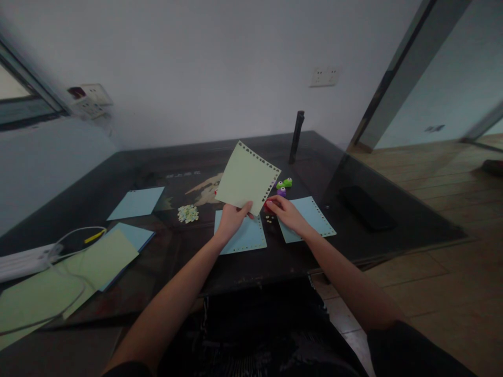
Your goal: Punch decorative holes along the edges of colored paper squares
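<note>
Left hand (231,219) pinches the punched pale-green paper sheet (247,178) firmly at its six o'clock corner; right hand (286,212), at three o'clock, cups the red punch (269,205), fingers curled loosely

Four blue sheets (136,203); three green sheets (247,178); three small punches (284,183); one dark tube (296,136).

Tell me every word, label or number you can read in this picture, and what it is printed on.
No text can be read with certainty.
Pale characters on the dark glass-topped table, behind the pile of paper dots: too blurred to read.
Light green punched paper sheet in the left hand: no print, only punched holes along its edges.
Blue paper sheets under the right hand: blank.
White wall socket plate: no legible marking.
</note>
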